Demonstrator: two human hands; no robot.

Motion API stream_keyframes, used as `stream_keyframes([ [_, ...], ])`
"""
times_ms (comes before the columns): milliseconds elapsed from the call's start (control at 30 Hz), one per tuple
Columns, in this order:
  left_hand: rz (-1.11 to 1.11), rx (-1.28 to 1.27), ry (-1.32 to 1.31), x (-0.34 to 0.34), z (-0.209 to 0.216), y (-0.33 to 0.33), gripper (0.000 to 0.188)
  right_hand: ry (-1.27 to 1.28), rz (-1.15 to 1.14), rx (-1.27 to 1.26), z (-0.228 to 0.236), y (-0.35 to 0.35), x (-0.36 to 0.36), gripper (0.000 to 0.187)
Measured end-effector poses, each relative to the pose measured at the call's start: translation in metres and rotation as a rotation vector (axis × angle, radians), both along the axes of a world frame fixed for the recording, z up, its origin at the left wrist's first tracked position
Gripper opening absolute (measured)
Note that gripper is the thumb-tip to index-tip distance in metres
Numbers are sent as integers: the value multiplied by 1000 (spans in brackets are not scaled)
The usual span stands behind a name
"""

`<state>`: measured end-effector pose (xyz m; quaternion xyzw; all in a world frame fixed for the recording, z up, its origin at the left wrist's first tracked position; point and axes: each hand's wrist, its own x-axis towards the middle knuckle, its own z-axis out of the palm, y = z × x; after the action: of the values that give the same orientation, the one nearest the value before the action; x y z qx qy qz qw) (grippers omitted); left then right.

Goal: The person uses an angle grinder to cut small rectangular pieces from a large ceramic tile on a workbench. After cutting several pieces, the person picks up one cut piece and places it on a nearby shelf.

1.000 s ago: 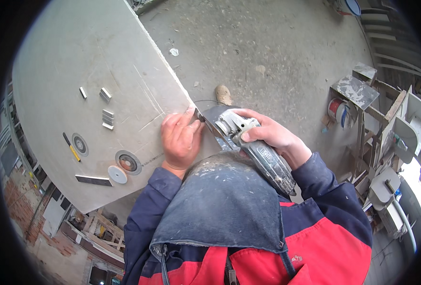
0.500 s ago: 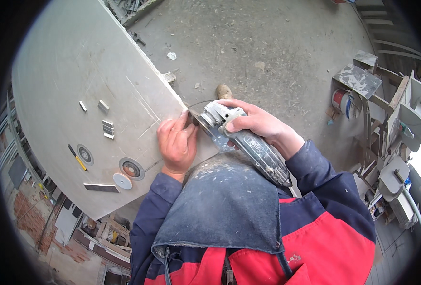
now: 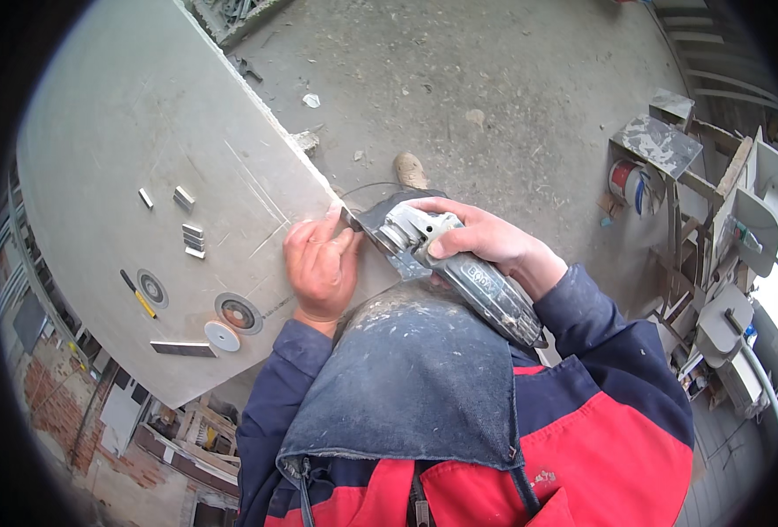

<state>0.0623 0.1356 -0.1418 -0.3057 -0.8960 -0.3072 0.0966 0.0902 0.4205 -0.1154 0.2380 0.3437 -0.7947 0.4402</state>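
At the lower centre of the frame, nearest the camera, a dusty denim apron lies over a red and navy jacket. Just above it, the right hand is wrapped around the body of an angle grinder, thumb on top; the tool slants from the centre toward the lower right, its head to the upper left. Left of it, the left hand has its fingers bent, the tips pinching a small dark piece at the slab's edge, close by the grinder's head; whether piece and disc touch cannot be told.

The pale slab fills the left of the frame. On it, toward the lower left, lie a pale disc touching a long dark strip, a dark disc, and a yellow and black knife beside a grey disc. Above these are several small strips, some grouped.

Farther down, a tan shoe stands on the dusty floor at upper centre. At the right, a red and white bucket is near a wooden stand.
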Motion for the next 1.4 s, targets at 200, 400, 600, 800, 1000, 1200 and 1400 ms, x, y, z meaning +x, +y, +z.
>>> stream_keyframes([
  [200, 15, 0, -9, 0, -1, -4, 27, -79, -2, 53, -7, -4, 10, 79],
  [400, 259, -103, 56, -17, 12, -39, 30, -71, -134, 130, -3, 11, 21, 75],
  [600, 532, -260, 60, -67, 11, -136, 38, 15, -136, 237, 6, 16, 14, 79],
  [800, 585, -317, 26, -74, 3, -156, 44, 5, -178, 195, 19, 6, 9, 77],
  [1000, 555, -248, 20, -78, 1, -158, 51, 34, -188, 229, 18, 6, 12, 81],
  [1200, 473, -237, -31, -116, 12, -150, 55, 15, -237, 207, 15, 15, 18, 76],
  [1400, 377, -349, -28, -138, 22, -148, 50, 26, -280, 209, 21, 15, 23, 75],
])
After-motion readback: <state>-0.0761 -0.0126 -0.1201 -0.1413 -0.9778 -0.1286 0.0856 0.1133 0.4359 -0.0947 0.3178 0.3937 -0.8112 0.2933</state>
